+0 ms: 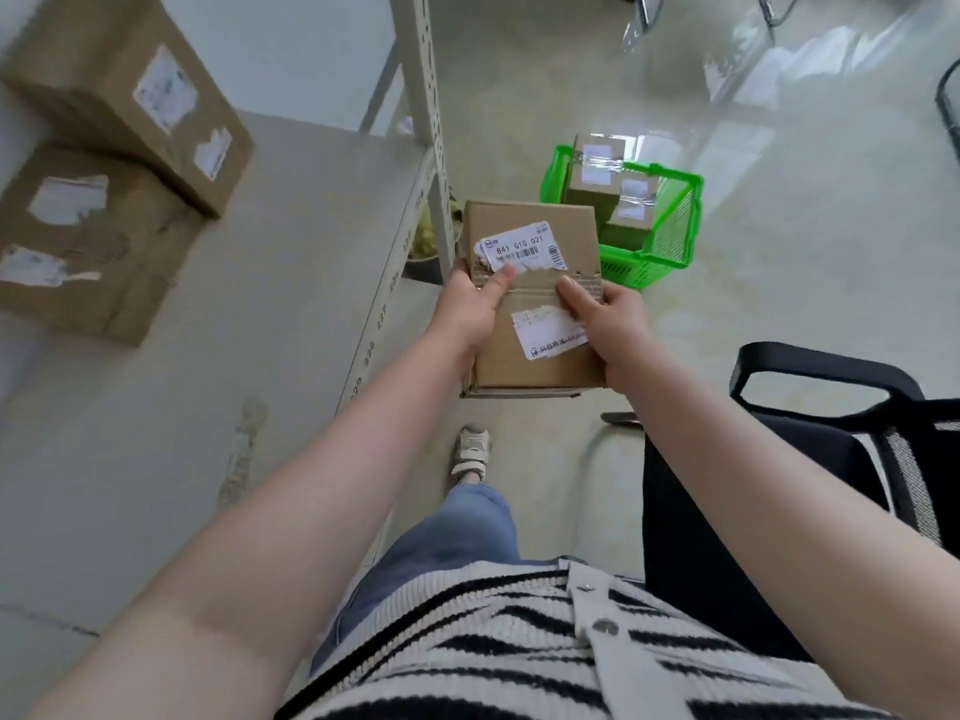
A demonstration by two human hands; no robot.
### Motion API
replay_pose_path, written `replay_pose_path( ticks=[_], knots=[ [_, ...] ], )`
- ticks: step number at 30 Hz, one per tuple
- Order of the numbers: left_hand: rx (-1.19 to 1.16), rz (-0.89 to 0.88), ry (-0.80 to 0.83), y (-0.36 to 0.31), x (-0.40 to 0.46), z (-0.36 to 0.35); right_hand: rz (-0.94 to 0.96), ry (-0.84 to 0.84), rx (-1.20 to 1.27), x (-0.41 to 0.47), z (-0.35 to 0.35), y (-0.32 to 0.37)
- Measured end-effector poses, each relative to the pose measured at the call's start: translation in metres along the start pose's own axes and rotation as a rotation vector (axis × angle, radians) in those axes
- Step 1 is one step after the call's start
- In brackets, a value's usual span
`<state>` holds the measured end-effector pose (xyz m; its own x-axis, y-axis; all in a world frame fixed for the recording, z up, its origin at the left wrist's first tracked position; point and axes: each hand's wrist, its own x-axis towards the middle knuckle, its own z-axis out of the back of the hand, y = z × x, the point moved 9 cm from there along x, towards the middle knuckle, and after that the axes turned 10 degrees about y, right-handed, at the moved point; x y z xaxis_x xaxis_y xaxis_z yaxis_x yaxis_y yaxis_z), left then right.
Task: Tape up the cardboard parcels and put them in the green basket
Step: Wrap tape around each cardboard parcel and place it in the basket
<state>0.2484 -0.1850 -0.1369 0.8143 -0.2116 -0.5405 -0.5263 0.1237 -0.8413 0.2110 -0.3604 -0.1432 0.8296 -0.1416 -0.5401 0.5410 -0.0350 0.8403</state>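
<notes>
Filling the bottom of the frame, a striped top (519,646), with both bare arms reaching up toward the centre. Gripping a box (535,298) there between the two hands, held in the air over the floor. Left hand (467,311) wrapping the box's left side, thumb pressing on the torn edge of a barcode label (519,249); right hand (610,317) curling round the right side, thumb lying on the top near the flap seam. Probably holding it from both sides this way to keep the flaps flat and the load steady while carrying. Not showing any clear tape on this box's seam, so hard telling whether sealing is done. Sitting just beyond the box, right of centre on the floor, a green basket (675,236) already holding several taped parcels (602,174), likely placed there for an easy drop. Waiting at upper left on a pale shelf (291,262), two more boxes (104,174) stacked, torn labels showing, apparently not yet handled. Standing at the right edge, a black chair (831,407). Showing at lower centre, a shoe (470,452) stepping toward the basket.
</notes>
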Motion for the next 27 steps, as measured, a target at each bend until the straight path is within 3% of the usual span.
replay_pose_path(
  ticks=[12,20,27],
  knots=[
    [0.051,0.007,0.290,-0.138,0.213,-0.130,-0.028,-0.267,0.060,0.151,0.141,0.112],
    [0.133,0.103,0.252,-0.143,0.320,-0.234,-0.223,-0.297,0.091,0.241,0.247,0.099],
    [0.190,0.208,0.323,-0.148,0.391,-0.305,-0.339,-0.312,0.059,0.300,0.322,0.100]
  ],
)
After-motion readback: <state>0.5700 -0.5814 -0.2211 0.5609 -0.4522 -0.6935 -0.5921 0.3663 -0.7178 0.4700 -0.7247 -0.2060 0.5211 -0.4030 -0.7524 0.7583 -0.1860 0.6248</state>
